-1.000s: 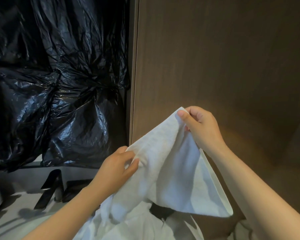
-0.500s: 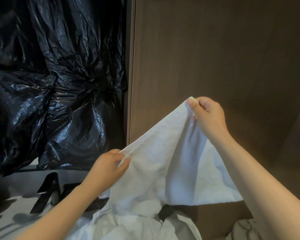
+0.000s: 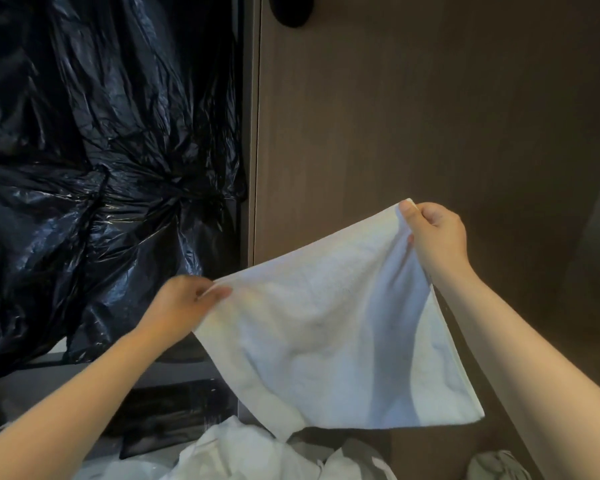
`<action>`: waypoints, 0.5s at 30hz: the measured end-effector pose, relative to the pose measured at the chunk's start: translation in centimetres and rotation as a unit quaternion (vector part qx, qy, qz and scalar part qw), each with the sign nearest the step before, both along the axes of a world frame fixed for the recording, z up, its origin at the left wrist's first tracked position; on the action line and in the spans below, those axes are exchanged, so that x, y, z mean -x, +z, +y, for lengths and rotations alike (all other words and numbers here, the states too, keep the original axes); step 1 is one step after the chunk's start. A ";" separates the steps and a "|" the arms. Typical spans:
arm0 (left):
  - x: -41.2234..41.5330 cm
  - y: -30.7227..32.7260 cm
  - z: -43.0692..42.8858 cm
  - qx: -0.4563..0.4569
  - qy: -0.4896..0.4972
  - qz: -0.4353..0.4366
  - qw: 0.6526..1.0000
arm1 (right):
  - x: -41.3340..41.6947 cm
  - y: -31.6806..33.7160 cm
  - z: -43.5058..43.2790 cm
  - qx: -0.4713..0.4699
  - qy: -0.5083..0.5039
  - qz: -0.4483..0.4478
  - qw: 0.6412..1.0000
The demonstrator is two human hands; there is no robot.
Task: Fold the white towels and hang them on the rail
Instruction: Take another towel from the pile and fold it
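The white towel point(image 3: 326, 327) is pinched at its top corners by the left hand point(image 3: 181, 306) and right hand point(image 3: 437, 237), and is held spread, seemingly so its edges can be lined up for folding.

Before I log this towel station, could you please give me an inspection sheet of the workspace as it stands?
Surface: grey ledge at lower left, in shadow.
Job's things: white cloth towel held spread in the air; heap of crumpled white cloth below it; no rail in view.
Clutter: black objects by the ledge, too dark to identify.
Hands: left hand pinches the towel's lower left corner; right hand pinches its raised right corner.
Cables: nothing seen.
Surroundings: crinkled black plastic bags on the left; brown wood-grain panel with a black round knob ahead.
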State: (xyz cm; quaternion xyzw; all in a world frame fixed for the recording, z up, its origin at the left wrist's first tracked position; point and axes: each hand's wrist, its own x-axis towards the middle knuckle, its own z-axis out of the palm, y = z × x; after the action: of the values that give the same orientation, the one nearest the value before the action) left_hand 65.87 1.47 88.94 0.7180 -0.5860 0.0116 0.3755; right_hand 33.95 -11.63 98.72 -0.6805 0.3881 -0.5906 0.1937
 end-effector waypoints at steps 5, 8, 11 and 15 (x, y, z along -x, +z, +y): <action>-1.8 6.5 -1.4 0.099 0.038 0.001 0.994 | 1.4 2.3 -1.8 -0.029 -0.029 -0.049 0.998; -2.2 9.7 -1.8 0.138 0.031 -0.008 0.990 | 2.3 3.4 -2.7 -0.025 -0.050 -0.051 0.997; -2.0 11.4 -1.7 0.175 0.003 0.010 0.985 | 3.0 4.1 -3.4 -0.039 -0.074 -0.048 0.995; -1.7 12.5 -1.6 0.190 -0.015 0.017 0.981 | 3.3 4.4 -3.8 -0.077 -0.090 -0.048 0.992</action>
State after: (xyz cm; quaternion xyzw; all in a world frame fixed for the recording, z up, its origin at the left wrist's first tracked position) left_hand 67.57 -0.17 101.45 0.6247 -0.5773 0.1048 0.5153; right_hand 30.61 -15.43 103.12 -0.5970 0.4824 -0.6058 0.2095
